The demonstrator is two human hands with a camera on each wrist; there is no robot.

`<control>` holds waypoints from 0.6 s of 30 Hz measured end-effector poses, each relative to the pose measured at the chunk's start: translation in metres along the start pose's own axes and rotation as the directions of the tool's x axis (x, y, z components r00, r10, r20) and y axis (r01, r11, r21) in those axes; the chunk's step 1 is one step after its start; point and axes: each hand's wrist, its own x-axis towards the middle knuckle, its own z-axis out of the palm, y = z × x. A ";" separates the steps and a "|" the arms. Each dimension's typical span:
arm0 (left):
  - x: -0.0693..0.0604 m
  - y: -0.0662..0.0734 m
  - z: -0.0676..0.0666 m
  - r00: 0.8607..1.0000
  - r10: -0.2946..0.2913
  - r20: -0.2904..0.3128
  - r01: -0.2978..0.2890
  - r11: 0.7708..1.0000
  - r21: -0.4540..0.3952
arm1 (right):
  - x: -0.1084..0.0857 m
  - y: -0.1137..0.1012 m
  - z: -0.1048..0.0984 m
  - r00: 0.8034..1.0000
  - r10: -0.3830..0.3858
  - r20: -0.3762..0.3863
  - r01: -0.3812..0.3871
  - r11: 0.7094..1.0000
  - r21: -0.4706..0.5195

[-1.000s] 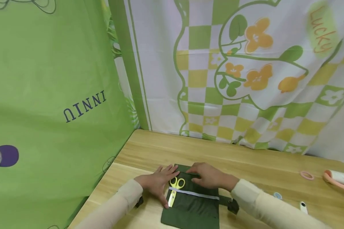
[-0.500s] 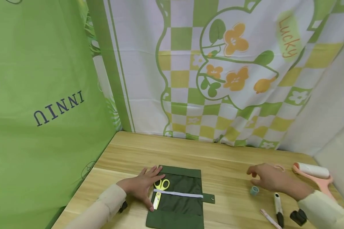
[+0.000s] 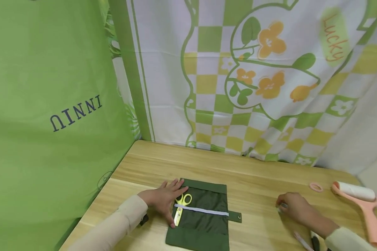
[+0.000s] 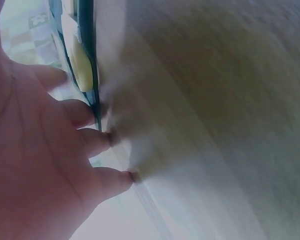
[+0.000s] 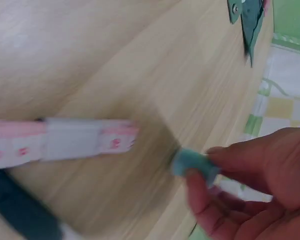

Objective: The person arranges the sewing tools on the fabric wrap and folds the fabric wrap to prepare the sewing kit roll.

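A dark green fabric roll-up pouch (image 3: pixel 198 238) lies unfolded on the table, with a pale elastic band (image 3: pixel 204 210) across its middle. Yellow-handled scissors (image 3: pixel 186 200) are tucked under the band at its left end. My left hand (image 3: pixel 163 200) rests with spread fingers along the pouch's left edge, beside the scissors. To the right of the pouch, my right hand (image 3: pixel 296 209) pinches a small teal spool (image 5: pixel 192 166) between thumb and fingers, low over the tabletop; the head view mostly hides the spool behind the fingers.
A folded pink-and-white measuring tape (image 5: pixel 90 141) and a white-and-black tool (image 3: pixel 315 240) lie near my right wrist. Farther right are a pink ring (image 3: pixel 316 187) and a peach-handled lint roller (image 3: pixel 356 191). The pouch's snap strap (image 3: pixel 235 216) sticks out rightward. Curtains hang behind the table.
My right hand has left the pouch, moved right to the teal spool and taken hold of it. The left hand has stayed on the pouch edge. The head view has shifted.
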 end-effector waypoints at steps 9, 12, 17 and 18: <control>-0.005 -0.002 -0.001 1.000 0.010 0.017 -0.010 1.000 -0.011 | 0.051 -0.093 -0.008 0.953 -0.297 -0.053 0.302 0.936 0.180; -0.004 0.002 -0.003 1.000 -0.008 0.025 0.008 1.000 -0.017 | 0.070 -0.133 0.000 0.918 -0.395 -0.030 0.391 0.891 0.232; -0.002 0.009 -0.008 0.998 -0.058 0.028 0.057 0.998 0.037 | 0.093 -0.182 0.032 0.867 -0.496 0.042 0.467 0.840 0.276; -0.002 0.010 -0.009 0.997 -0.073 0.025 0.072 0.996 0.052 | 0.097 -0.188 0.039 0.858 -0.512 0.051 0.481 0.833 0.272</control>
